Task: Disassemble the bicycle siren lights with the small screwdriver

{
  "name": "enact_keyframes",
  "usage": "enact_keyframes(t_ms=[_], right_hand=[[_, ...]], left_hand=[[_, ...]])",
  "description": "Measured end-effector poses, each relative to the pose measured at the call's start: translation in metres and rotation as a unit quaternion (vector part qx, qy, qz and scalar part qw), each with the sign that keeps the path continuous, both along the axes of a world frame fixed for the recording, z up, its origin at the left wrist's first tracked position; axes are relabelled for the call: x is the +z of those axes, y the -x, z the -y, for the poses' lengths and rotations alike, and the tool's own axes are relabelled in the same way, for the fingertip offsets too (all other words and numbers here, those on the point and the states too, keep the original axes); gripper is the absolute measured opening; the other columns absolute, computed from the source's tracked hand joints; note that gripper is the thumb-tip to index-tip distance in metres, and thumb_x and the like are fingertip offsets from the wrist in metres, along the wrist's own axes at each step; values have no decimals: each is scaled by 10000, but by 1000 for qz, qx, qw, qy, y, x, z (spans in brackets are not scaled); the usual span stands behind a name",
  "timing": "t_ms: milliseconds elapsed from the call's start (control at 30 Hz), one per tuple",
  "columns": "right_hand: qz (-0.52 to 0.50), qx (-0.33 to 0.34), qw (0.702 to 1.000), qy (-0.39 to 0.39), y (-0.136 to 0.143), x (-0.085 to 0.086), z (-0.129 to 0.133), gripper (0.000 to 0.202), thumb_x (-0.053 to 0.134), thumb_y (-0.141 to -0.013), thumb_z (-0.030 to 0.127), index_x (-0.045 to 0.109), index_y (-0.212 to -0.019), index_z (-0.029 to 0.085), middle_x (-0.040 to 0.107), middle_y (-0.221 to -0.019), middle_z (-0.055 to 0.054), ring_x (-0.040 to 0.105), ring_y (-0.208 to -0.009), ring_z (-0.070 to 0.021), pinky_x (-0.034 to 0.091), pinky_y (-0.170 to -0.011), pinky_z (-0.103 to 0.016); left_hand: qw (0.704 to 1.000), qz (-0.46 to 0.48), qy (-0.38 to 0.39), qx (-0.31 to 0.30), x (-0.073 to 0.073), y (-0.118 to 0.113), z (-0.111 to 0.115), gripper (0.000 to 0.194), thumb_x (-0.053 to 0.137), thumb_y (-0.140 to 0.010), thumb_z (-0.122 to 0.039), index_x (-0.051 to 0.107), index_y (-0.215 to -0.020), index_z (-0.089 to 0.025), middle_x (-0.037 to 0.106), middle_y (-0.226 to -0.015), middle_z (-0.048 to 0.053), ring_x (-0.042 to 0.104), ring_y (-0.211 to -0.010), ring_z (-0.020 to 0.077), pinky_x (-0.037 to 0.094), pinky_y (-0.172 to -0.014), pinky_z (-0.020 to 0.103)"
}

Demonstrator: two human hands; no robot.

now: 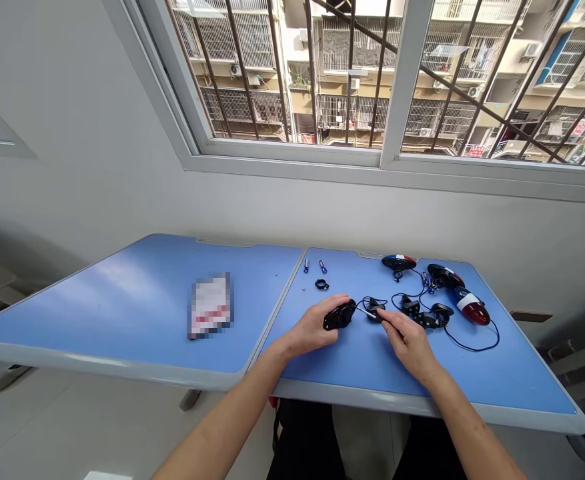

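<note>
My left hand [317,325] is wrapped around a black rounded casing [339,316] just above the blue table. My right hand [410,347] grips a screwdriver [367,312] by its dark handle, and the metal shaft points left, its tip at or close to the casing's right end. From that end a thin black cable leads to a small black part [375,307] on the table behind the screwdriver. A black ring clamp [321,285] lies beyond my left hand. Farther back are two small batteries, one battery [306,265] left of the other battery [323,267].
On the right lie a siren-like bicycle light [399,261], another one [445,276], and one with a red lens [472,308], with cables and black clamps [425,315]. A blurred white-and-red packet [211,303] rests on the left table [137,300]. Barred windows stand behind.
</note>
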State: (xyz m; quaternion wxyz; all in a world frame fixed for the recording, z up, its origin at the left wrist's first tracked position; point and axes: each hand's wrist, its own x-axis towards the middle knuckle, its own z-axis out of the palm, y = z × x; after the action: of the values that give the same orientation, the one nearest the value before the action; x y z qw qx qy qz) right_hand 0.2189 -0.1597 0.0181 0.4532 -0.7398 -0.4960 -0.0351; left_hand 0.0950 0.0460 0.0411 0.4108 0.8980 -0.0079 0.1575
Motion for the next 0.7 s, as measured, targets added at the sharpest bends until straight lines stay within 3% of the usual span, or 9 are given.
enact_keyframes(t_ms=[300, 467, 700], right_hand=[[7, -62, 998, 29, -5, -10, 1, 316, 467, -847, 251, 669, -1077, 174, 679, -970, -107, 649, -851, -227, 543, -725, -355], [-3, -65, 995, 72, -3, -8, 1, 315, 456, -875, 297, 657, -1085, 177, 701, -993, -88, 663, -856, -222, 531, -759, -344], [34, -87, 994, 47, -4, -6, 1, 319, 418, -887, 264, 648, -1089, 175, 657, -851, -81, 620, -742, -198, 517, -677, -322]], left_hand=[[1000, 8, -7, -11, -4, -1, 1, 692, 483, -609, -18, 492, -1286, -159, 488, -1369, 82, 425, -1286, 253, 321, -1105, 395], [1000, 6, -11, -7, -5, 0, 0, 694, 486, -617, -22, 490, -1292, -182, 486, -1373, 64, 431, -1281, 253, 332, -1099, 394], [1000, 15, -8, -13, -6, -2, 1, 689, 478, -610, -19, 500, -1280, -176, 496, -1362, 72, 438, -1277, 241, 331, -1101, 391]])
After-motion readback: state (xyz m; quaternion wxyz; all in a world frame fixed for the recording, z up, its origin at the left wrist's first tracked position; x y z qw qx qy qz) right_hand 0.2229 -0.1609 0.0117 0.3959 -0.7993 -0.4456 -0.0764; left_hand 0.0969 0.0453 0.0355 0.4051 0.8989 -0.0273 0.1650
